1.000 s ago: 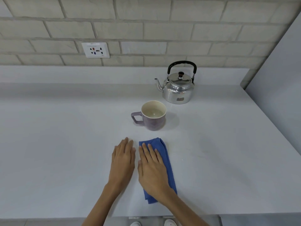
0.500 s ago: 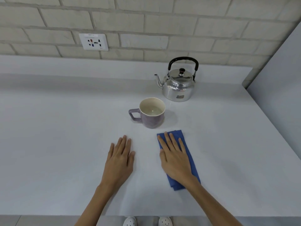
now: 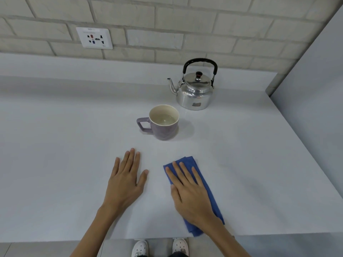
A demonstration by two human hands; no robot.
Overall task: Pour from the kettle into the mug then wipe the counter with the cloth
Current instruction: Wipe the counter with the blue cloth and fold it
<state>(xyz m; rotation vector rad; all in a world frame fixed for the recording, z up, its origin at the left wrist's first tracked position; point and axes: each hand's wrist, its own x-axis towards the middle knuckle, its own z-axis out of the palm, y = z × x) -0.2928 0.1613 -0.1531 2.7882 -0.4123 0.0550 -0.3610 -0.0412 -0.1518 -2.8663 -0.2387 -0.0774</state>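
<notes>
Right hand point(image 3: 193, 197) lies flat and open on the blue cloth point(image 3: 209, 193), whose long axis runs toward the table point(image 3: 55, 164) edge; left hand point(image 3: 125, 182) rests flat, empty.

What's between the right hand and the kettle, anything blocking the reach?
Nothing visible. The right hand lies flat on the blue cloth; the counter up to the kettle is bare. The mug sits left of that line.

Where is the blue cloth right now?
The blue cloth lies flat on the counter near its front edge, under the right hand. The mug stands just behind it, and the left hand rests beside it.
</notes>
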